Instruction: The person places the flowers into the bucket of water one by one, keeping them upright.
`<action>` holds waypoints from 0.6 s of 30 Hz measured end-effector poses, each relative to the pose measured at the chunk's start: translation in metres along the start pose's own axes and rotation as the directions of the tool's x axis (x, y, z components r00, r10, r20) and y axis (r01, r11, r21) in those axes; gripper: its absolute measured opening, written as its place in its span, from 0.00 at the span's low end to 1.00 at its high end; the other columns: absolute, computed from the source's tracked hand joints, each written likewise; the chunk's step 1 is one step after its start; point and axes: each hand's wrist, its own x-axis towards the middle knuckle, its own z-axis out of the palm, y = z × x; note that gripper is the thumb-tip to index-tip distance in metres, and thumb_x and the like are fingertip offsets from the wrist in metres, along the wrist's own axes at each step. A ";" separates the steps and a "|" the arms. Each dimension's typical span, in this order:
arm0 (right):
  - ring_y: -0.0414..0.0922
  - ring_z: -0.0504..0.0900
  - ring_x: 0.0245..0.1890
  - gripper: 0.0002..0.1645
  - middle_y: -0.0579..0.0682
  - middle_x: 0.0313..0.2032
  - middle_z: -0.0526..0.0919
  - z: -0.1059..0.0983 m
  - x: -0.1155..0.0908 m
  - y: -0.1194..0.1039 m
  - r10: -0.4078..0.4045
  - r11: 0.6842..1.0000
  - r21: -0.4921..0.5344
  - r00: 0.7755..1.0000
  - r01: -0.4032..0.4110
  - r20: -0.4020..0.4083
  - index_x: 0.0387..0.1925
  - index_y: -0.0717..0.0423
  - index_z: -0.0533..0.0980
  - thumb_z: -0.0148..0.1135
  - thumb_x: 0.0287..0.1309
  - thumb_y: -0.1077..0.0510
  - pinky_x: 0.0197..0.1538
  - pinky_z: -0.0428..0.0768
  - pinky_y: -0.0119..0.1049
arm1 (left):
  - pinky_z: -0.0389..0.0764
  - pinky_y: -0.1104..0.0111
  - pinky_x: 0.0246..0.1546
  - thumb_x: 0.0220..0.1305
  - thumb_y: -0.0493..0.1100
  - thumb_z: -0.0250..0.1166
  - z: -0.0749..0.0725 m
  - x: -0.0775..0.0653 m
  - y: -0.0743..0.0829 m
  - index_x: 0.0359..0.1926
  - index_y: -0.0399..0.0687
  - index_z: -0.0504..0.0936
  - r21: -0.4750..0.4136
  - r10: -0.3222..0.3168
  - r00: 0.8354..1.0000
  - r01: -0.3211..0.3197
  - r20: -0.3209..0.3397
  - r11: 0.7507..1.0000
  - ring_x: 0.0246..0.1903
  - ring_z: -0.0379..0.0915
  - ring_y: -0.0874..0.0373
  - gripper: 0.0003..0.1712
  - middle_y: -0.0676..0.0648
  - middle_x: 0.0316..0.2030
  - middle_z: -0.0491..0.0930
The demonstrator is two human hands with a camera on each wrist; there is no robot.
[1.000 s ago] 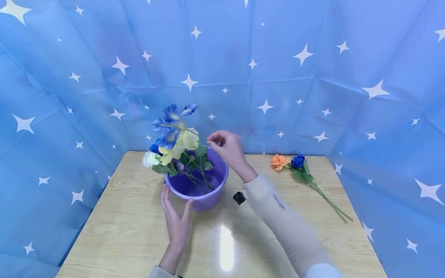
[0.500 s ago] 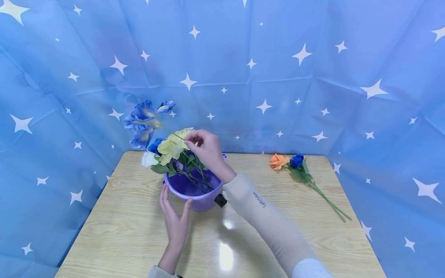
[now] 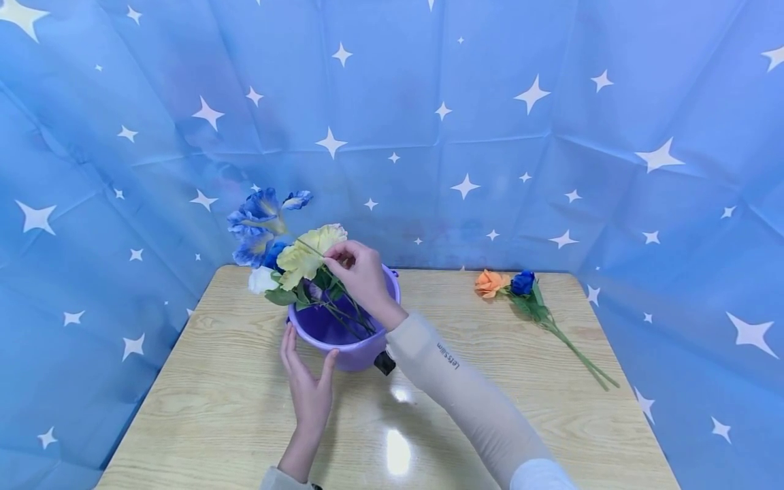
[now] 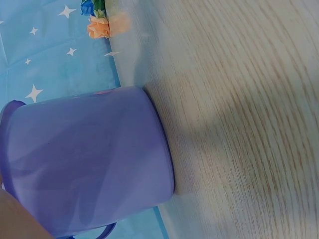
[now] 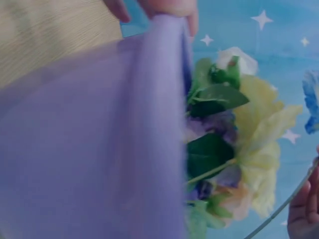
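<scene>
My right hand (image 3: 358,272) is over the purple bucket (image 3: 361,357) in the head view. Thumb and fingers pinch the thin stem of a blue iris (image 3: 260,221), whose bloom leans out to the left. Below it, yellow (image 3: 309,255) and white (image 3: 263,280) flowers with green leaves stand in the bucket, stems tilted against the inside. My left hand (image 3: 309,395) rests against the front left of the bucket, fingers extended along the side and thumb near the rim. The right wrist view shows the held stem (image 5: 279,211) beside the yellow bloom (image 5: 259,129).
On the right of the wooden table (image 3: 202,395), an orange flower (image 3: 491,284) and a blue rose (image 3: 523,282) lie together, stems toward the front right. A blue star-patterned cloth (image 3: 404,102) hangs behind and at both sides.
My right hand has carried the iris left over the bucket, then lowered it slightly; its bloom now sits further left. My left hand stays at the bucket.
</scene>
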 end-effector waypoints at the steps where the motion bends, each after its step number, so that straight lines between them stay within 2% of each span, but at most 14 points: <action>1: 0.39 0.77 0.28 0.03 0.53 0.32 0.86 0.000 -0.001 0.003 0.006 1.000 -0.004 1.000 -0.006 0.000 0.35 0.58 0.83 0.67 0.61 0.62 0.30 0.78 0.26 | 0.53 0.52 0.79 0.55 0.35 0.73 0.000 0.000 0.000 0.76 0.42 0.53 0.002 0.003 1.000 -0.003 -0.001 1.000 0.74 0.51 0.39 0.53 0.38 0.75 0.53; 6: 0.41 0.79 0.28 0.03 0.53 0.31 0.86 0.002 -0.007 0.014 0.016 0.999 -0.051 1.000 -0.016 0.004 0.34 0.59 0.83 0.67 0.61 0.62 0.31 0.80 0.29 | 0.52 0.61 0.80 0.54 0.34 0.73 0.001 0.000 -0.001 0.76 0.41 0.54 0.007 0.014 1.000 -0.014 -0.003 1.000 0.74 0.51 0.38 0.53 0.38 0.75 0.54; 12: 0.41 0.80 0.29 0.03 0.52 0.32 0.87 0.000 -0.014 0.024 0.032 0.993 -0.110 0.999 -0.030 0.016 0.35 0.58 0.84 0.67 0.60 0.62 0.31 0.79 0.23 | 0.52 0.51 0.79 0.56 0.35 0.73 0.000 0.000 0.001 0.76 0.43 0.53 -0.003 0.010 1.000 -0.010 0.004 1.000 0.74 0.50 0.39 0.52 0.38 0.75 0.53; 18: 0.39 0.80 0.29 0.03 0.52 0.32 0.87 -0.001 -0.016 0.031 0.044 0.992 -0.123 0.999 -0.042 0.013 0.35 0.56 0.84 0.68 0.61 0.61 0.31 0.80 0.23 | 0.52 0.46 0.78 0.57 0.36 0.73 -0.001 0.000 0.002 0.76 0.44 0.53 -0.012 -0.001 1.000 0.001 0.008 1.000 0.75 0.50 0.39 0.52 0.40 0.75 0.53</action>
